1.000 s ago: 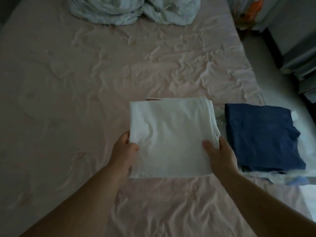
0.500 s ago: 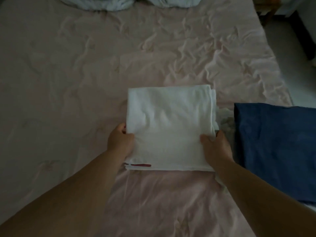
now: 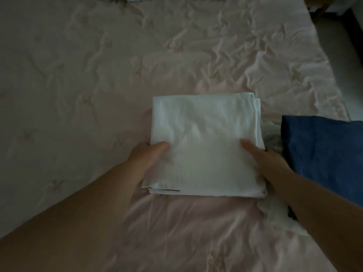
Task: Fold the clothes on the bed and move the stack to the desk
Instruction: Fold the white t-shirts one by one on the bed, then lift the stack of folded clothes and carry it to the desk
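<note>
Head view: a folded white garment (image 3: 204, 146) is lying flat on the pink bedsheet (image 3: 98, 85), near the person's edge of the bed.
Left hand (image 3: 146, 156): its grip is pinching the garment's left edge, thumb on top, fingers hidden beneath.
Right hand (image 3: 265, 160): its grip is pinching the right edge the same way.
Handling: soft, light, limp cloth, judging by its creases; the layers are likely to slide apart unless it is carried from underneath at both sides.
Neighbour: a folded dark blue garment (image 3: 324, 154) is sitting just beside it on the right, over crumpled white fabric (image 3: 272, 136).
Progress: stacking is seemingly under way; no counter is showing.
</note>
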